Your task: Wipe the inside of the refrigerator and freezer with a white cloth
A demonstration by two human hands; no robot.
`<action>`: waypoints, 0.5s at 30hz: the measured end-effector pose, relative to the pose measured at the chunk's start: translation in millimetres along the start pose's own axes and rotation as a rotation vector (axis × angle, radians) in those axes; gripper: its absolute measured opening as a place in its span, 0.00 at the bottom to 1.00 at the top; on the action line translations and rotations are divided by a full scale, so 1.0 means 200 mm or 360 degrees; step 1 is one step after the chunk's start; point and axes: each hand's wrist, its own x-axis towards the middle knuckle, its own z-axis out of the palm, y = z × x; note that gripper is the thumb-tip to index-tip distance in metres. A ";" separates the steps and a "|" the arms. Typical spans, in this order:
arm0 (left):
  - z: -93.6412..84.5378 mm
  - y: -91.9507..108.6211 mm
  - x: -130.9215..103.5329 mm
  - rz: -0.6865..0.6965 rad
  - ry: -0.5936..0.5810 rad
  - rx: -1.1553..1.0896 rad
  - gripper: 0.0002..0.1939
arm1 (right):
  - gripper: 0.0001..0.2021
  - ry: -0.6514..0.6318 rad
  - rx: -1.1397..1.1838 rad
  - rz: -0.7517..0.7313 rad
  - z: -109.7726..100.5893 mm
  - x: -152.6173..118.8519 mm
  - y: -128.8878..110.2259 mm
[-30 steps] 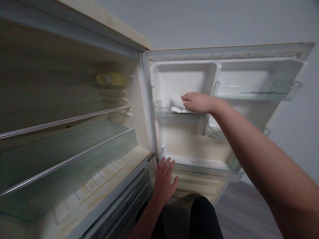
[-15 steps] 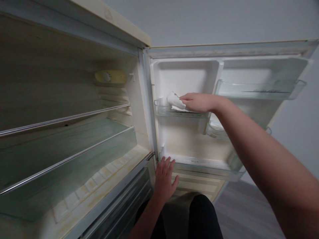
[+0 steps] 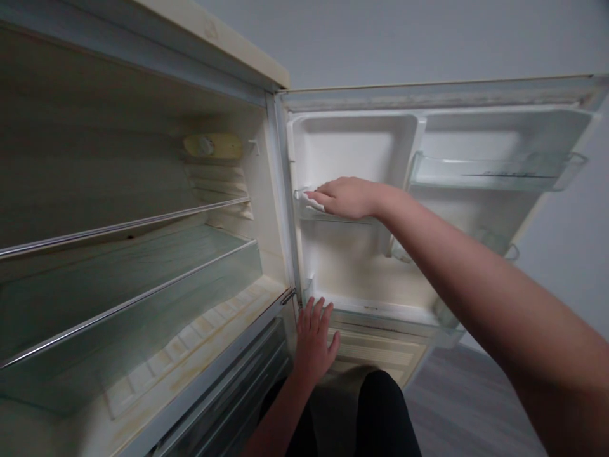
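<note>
My right hand (image 3: 345,198) holds a white cloth (image 3: 314,202), mostly hidden under its fingers, at the left end of the clear upper-left door shelf (image 3: 333,218). The fingers point left, near the hinge side of the open fridge door. Lower down, my left hand (image 3: 314,339) has its fingers spread, at the left end of the bottom door shelf (image 3: 380,317). It holds nothing.
The fridge compartment at left has a glass shelf (image 3: 128,226), a clear drawer front (image 3: 143,304) and a yellowish lamp housing (image 3: 221,146). Another clear door shelf (image 3: 499,178) is at right. My knees (image 3: 383,412) show below, above a grey floor (image 3: 471,406).
My right hand has moved left along the upper-left door shelf with the white cloth, which is now mostly covered. My left hand has stayed nearly in place.
</note>
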 end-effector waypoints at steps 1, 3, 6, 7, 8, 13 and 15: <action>0.00 0.00 0.00 0.0009 0.0004 0.0008 0.33 | 0.31 -0.0071 0.0041 -0.0042 0.00 0.00 -0.02; 0.00 -0.01 0.00 0.0018 0.0011 0.0021 0.33 | 0.29 -0.0134 0.0095 -0.0123 -0.02 0.00 -0.03; -0.01 -0.01 0.01 0.0020 0.0020 0.0025 0.33 | 0.25 -0.0132 0.0033 -0.0208 -0.02 -0.02 -0.02; -0.01 -0.01 0.01 0.0018 0.0022 0.0023 0.33 | 0.23 -0.0109 -0.0012 -0.0232 -0.02 -0.02 -0.03; -0.01 -0.02 0.01 0.0016 0.0024 0.0020 0.33 | 0.22 -0.0073 -0.0061 -0.0247 -0.01 -0.03 -0.04; -0.01 -0.02 0.02 0.0003 0.0012 0.0022 0.32 | 0.17 0.0333 -0.0268 -0.0070 0.09 -0.07 -0.12; -0.02 -0.02 0.01 0.0012 0.0005 0.0035 0.32 | 0.18 0.0505 -0.0261 -0.0053 0.12 -0.11 -0.14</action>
